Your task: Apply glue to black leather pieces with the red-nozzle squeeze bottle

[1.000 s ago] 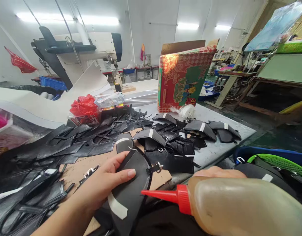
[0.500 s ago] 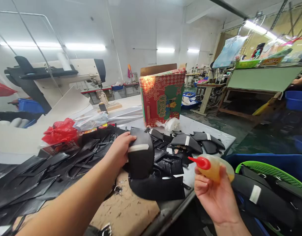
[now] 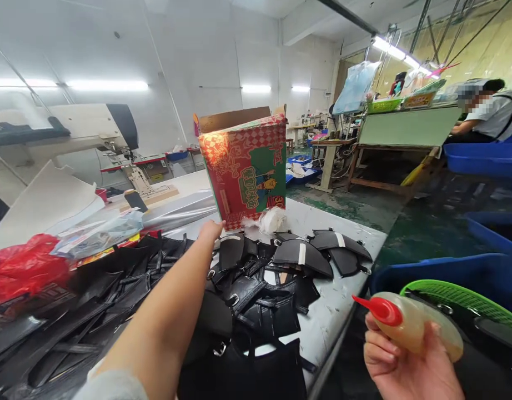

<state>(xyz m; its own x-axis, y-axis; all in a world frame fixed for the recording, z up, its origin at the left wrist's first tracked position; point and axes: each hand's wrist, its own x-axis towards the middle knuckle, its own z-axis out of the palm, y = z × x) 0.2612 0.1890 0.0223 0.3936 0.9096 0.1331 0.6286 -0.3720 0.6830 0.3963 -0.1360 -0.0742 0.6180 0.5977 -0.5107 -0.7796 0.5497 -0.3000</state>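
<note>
My right hand [image 3: 410, 355] is closed around a translucent squeeze bottle [image 3: 441, 328] with a red pointed nozzle and yellowish liquid inside. The nozzle points left, apart from the table. My left hand [image 3: 211, 230] reaches far across the table, near the base of the carton. Beside its fingertips lies a curved black leather-like piece [image 3: 231, 253] with a pale strip. Most of the left fingers are hidden, so I cannot see whether they touch it. Similar black panels [image 3: 304, 258] with pale strips and metal rings lie to the right of it.
A red and green carton [image 3: 247, 178] stands at the back of the table. A white bundle [image 3: 273, 220] lies before it. Black straps [image 3: 114, 294] and a red plastic bag [image 3: 29, 266] are left. A green basket [image 3: 468, 300] sits right. One person [image 3: 493, 114] works in the background.
My left hand has moved farther away and no longer holds up the black panel with the pale strip. My right hand, still holding the bottle, is lower and farther right. The view has turned right.
</note>
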